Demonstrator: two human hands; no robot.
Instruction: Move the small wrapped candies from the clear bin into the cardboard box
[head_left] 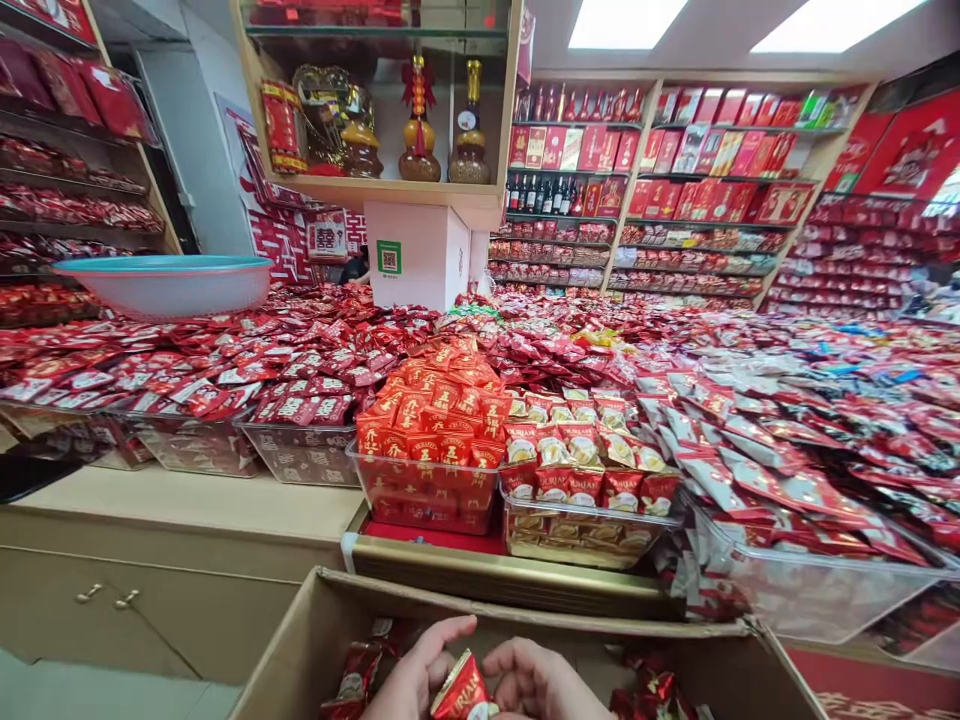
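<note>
My left hand and right hand come together at the near edge of the view, over an open brown cardboard box. Between them is a small red and gold foil packet with gold lettering. The fingers of my left hand are close around it, the thumb side raised; the fingers of my right hand are curled at its right side. The lower part of the packet is cut off, so I cannot tell exactly which fingertips press on it.

Inside the box, more shiny red packets lie at the left, and another cluster of red and gold packets lies at the right.

Just beyond the box runs a gold-coloured metal edge. On the far side of it stand two clear plastic bins, heaped full: the left one with orange-red packets, the right one with red, white and gold packets like mine.

To the left, more clear bins of dark red packets stand on a cream tabletop. A wide pale blue plastic basket rests on the far left heap. To the right, a large clear bin overflows with red and silver packets.
</note>
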